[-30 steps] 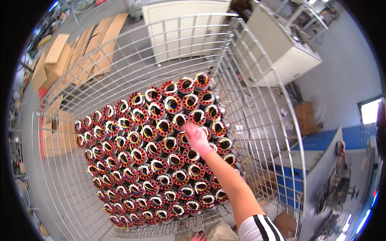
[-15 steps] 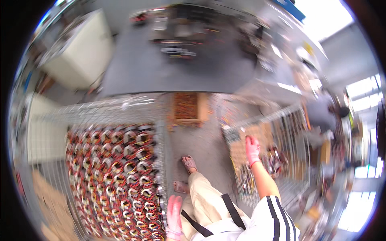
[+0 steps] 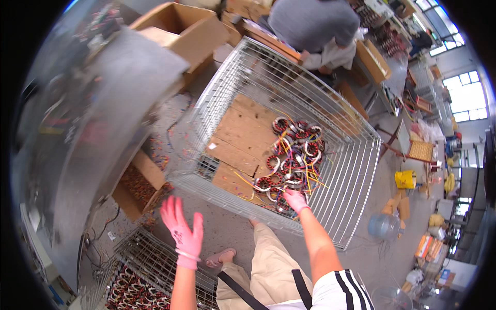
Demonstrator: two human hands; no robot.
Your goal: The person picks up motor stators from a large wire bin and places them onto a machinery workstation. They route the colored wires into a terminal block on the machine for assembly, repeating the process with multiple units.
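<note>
My right hand [image 3: 296, 201], in a pink glove, reaches over the near side of a wire mesh cage [image 3: 356, 199]. Its fingers are drawn together on a ring-shaped motor stator [image 3: 281, 203] at the near edge of a loose heap; the hand partly covers it. The heaped motor stators [image 3: 293, 164] have red-and-black windings, white sleeving and trailing yellow, blue and purple leads. They lie on brown cardboard [image 3: 240, 137] lining the cage floor. My left hand [image 3: 182, 230], gloved in pink, hangs outside the cage with fingers spread and nothing in it.
At the lower left, another wire cage [image 3: 150, 248] holds rows of stators [image 3: 135, 289]. A carton [image 3: 135, 187] of small scraps stands beside the grey table [image 3: 113, 98]. A person in grey [image 3: 313, 23] works beyond the cage. A yellow bucket [image 3: 405, 179] and water jug [image 3: 383, 226] stand right.
The view has swung right, bringing the cage with the loose heap to the middle. My right hand has gone down to the stators. My left hand has lifted, its fingers spread.
</note>
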